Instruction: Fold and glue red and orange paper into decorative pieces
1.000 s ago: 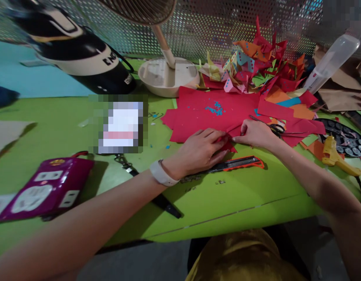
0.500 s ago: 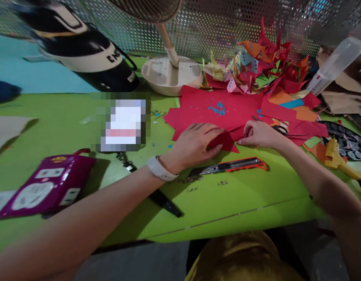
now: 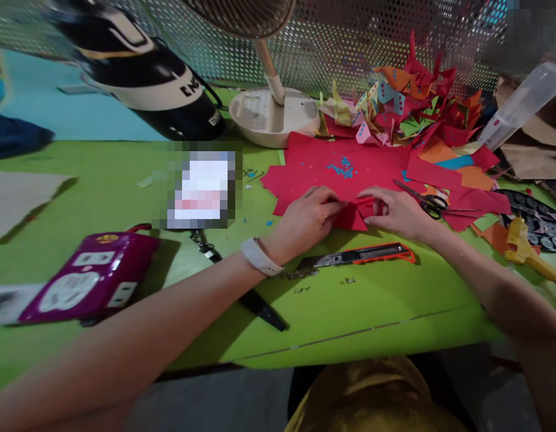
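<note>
Both my hands rest on a small folded piece of red paper (image 3: 354, 217) at the near edge of a stack of red sheets (image 3: 332, 174) on the green table (image 3: 350, 312). My left hand (image 3: 305, 223), with a white band on its wrist, pinches the piece's left side with curled fingers. Fingers of my right hand (image 3: 397, 213) press down on its right side. An orange-and-black utility knife (image 3: 363, 256) lies just in front of my hands, touched by neither.
Scissors (image 3: 424, 201) lie on red paper to the right. A heap of folded coloured paper (image 3: 408, 102) stands behind, beside a fan base (image 3: 273, 117). A yellow glue gun (image 3: 528, 252), a purple power strip (image 3: 86, 288), a black-and-white helmet (image 3: 143, 78) and a plastic bottle (image 3: 523, 102) surround the area.
My hands came closer together on the red piece; the left fingers curled from flat into a pinch and the right hand slid left over it. The view shifted slightly.
</note>
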A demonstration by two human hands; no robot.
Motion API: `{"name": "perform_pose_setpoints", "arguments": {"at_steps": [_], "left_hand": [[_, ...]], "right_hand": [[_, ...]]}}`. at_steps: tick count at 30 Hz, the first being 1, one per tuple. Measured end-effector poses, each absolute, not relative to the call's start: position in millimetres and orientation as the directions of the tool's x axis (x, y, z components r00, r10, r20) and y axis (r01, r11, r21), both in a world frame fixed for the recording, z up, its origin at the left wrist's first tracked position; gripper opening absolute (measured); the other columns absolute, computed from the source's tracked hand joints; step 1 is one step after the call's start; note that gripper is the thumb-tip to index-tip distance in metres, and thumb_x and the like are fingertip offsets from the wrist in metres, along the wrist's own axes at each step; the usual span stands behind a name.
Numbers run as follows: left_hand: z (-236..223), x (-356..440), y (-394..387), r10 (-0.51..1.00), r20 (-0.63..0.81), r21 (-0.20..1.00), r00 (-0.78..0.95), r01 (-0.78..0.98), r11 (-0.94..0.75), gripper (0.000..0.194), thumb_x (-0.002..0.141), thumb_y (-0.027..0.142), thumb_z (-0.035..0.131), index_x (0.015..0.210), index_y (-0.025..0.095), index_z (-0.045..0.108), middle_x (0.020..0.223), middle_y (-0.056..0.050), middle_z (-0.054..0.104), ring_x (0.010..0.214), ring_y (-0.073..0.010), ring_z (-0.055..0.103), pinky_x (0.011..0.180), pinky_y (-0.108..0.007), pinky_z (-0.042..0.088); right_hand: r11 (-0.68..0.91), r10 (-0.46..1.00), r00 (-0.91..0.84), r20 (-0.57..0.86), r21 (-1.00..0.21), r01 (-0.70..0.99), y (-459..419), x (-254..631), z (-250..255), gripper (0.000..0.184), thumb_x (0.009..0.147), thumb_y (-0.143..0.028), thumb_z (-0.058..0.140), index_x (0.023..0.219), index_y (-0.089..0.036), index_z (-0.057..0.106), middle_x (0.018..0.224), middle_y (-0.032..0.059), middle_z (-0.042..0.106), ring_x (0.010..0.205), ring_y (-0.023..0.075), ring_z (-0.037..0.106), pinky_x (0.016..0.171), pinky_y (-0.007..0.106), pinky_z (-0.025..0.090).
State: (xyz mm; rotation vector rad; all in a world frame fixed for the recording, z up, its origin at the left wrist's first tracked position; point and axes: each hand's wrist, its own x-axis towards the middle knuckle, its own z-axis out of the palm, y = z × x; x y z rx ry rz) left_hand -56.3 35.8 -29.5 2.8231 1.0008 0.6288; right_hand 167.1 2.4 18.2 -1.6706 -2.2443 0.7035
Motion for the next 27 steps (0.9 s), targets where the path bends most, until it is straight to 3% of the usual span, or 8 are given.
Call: {"name": "perform_pose_setpoints", "arguments": {"at_steps": [4, 10, 18, 27], "left_hand": [[-27.5, -54.8, 35.8, 0.623, 0.346, 0.208, 0.702, 0.59, -0.78, 0.034, 0.092, 0.012, 0.046, 0.115, 0.016, 0.07, 0.106, -0.011, 0.065, 0.099, -0.0247, 0.062, 0.085, -0.039, 0.054], [-22.6, -53.3, 33.9, 0.62, 0.325, 0.179, 0.714, 0.597, -0.782, 0.037, 0.093, 0.012, 0.043, 0.121, 0.017, 0.066, 0.107, -0.012, 0.066, 0.101, -0.0248, 0.062, 0.086, -0.038, 0.054], [-20.4, -54.3, 31.0, 0.601, 0.309, 0.106, 0.737, 0.602, -0.792, 0.033, 0.095, 0.014, 0.044, 0.12, 0.016, 0.066, 0.109, -0.01, 0.065, 0.102, -0.0236, 0.062, 0.081, -0.033, 0.055], [-18.4, -52.3, 28.6, 0.59, 0.31, 0.061, 0.745, 0.604, -0.795, 0.031, 0.098, 0.017, 0.043, 0.114, 0.016, 0.069, 0.103, -0.012, 0.064, 0.098, -0.0245, 0.061, 0.079, -0.036, 0.055]], "right_hand": [[0.348, 0.916, -0.401, 0.027, -0.552, 0.758, 3.8, 167.8, 10.1, 0.013, 0.087, -0.022, 0.064, 0.092, -0.025, 0.076, 0.093, 0.0024, 0.068, 0.089, 0.0164, 0.062, 0.079, 0.029, 0.043], [0.325, 0.941, -0.319, 0.114, -0.57, 0.754, 8.7, 175.7, 5.2, 0.01, 0.085, -0.029, 0.07, 0.089, -0.023, 0.077, 0.094, 0.0031, 0.067, 0.087, 0.0168, 0.062, 0.08, 0.029, 0.044], [0.311, 0.947, -0.305, 0.1, -0.527, 0.791, 7.2, 174.5, 3.1, 0.012, 0.086, -0.032, 0.07, 0.091, -0.025, 0.079, 0.093, 0.0028, 0.064, 0.088, 0.0164, 0.059, 0.08, 0.03, 0.042], [0.279, 0.942, -0.33, 0.05, -0.662, 0.695, 11.0, 177.4, -0.2, 0.011, 0.08, -0.034, 0.075, 0.084, -0.024, 0.077, 0.091, 0.0007, 0.062, 0.084, 0.0143, 0.058, 0.079, 0.028, 0.044]]}}
